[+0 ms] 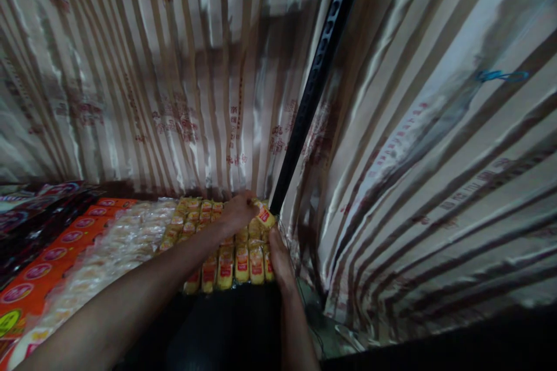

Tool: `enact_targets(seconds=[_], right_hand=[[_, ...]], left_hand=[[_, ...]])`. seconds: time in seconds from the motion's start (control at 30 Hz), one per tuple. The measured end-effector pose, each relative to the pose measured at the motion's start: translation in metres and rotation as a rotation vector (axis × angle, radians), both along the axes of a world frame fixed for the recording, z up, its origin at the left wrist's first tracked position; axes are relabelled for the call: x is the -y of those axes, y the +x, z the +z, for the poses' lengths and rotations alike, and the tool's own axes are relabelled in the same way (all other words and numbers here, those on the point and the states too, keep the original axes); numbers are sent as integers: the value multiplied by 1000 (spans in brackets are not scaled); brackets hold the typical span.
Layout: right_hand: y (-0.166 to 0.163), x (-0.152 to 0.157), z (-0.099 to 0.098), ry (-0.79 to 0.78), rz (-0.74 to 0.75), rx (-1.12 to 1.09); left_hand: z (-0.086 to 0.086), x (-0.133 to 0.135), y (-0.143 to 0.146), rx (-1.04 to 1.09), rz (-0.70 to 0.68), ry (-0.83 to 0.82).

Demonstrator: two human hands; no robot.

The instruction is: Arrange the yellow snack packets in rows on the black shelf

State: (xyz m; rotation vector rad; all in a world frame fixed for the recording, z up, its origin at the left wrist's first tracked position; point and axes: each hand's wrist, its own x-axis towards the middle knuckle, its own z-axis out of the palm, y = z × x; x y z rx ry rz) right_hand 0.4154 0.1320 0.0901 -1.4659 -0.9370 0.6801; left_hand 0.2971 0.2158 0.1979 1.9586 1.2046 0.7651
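Note:
Rows of small yellow packets [226, 261] with red labels stand packed on a dark shelf [226, 324]. My left hand [238, 211] reaches over them, fingers curled around one yellow packet [264, 215] at the far right end of the rows, near a black perforated upright [313, 81]. My right hand [278, 258] lies against the right edge of the packet rows, fingers pointing away; whether they grip anything is hidden.
Striped, glossy plastic sheeting [435, 127] with red print hangs behind and to the right. Pale clear-wrapped packets [126, 237] and orange packs [52, 255] with round labels lie to the left of the yellow ones.

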Motion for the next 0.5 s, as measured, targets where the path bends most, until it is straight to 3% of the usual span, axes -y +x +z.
enact_targets(seconds=[0.2,0.5], right_hand=[[-13,0,2,-173,-17,30],[-19,-2,3,-118,-76,160]], left_hand=[[7,-6,19,-107,-57,109],[-13,-15,63,-157,-206,261]])
